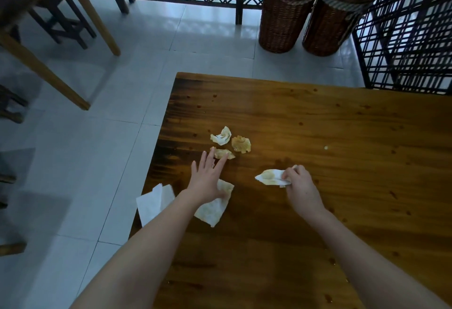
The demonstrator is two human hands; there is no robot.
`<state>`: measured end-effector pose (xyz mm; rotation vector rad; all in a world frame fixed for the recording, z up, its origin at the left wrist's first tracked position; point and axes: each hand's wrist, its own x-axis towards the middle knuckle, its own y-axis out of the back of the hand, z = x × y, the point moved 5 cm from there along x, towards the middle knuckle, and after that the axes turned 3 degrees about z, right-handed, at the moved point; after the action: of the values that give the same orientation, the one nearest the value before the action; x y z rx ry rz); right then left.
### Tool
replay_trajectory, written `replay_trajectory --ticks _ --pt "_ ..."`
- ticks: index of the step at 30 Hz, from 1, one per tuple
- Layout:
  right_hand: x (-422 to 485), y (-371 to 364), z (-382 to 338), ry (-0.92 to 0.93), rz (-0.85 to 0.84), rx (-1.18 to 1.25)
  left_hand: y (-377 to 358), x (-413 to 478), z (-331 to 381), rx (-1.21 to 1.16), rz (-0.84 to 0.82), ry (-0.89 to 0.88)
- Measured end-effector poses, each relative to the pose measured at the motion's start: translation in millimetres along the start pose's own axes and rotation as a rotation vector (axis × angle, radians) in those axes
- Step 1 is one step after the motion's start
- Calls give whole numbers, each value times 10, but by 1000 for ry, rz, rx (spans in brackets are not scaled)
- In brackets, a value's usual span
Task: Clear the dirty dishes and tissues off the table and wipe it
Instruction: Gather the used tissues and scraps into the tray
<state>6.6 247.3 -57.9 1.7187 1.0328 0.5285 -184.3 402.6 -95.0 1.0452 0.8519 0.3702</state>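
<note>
1. The left hand (208, 176) was wide open, with its fingers (208, 159) straight and spread. It held nothing. Its fingertips touched the nearest crumpled tissue (223, 154).
2. That tissue lay just past the fingertips, on the side away from the person. Its long way ran left to right, across the fingers.
3. Two more crumpled tissues (241, 144) lay a little further out, close together.
4. A flat stained tissue (212, 211) lay under the heel of the left hand, on the person's side. A white tissue (151, 203) hung over the left edge of the table (318, 118).
5. The right hand (300, 184) had its fingers curled round a stained tissue (269, 177). The tissue stuck out to the left.
6. The left hand was much nearer the crumpled tissues than the right hand. It looked as if it only needed to curl its fingers or drag the tissue back. No dishes could be seen.
</note>
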Motion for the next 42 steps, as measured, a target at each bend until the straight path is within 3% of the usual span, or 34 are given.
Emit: replay_trajectory --ticks 8,15,28,35,42 --pt "73 34 7 -20 11 21 19 225 35 14 -176 -53" --pt "35 26 -52 -27 -17 16 50 104 110 -134 -64 -90" --pt "-215 226 86 -49 -19 -27 269 -168 351 -156 175 -140" --pt "-440 434 353 -82 29 -18 309 -232 641 -108 158 -197" --pt "-931 837 1023 -236 128 4 149 -299 1459 -79 117 -331"
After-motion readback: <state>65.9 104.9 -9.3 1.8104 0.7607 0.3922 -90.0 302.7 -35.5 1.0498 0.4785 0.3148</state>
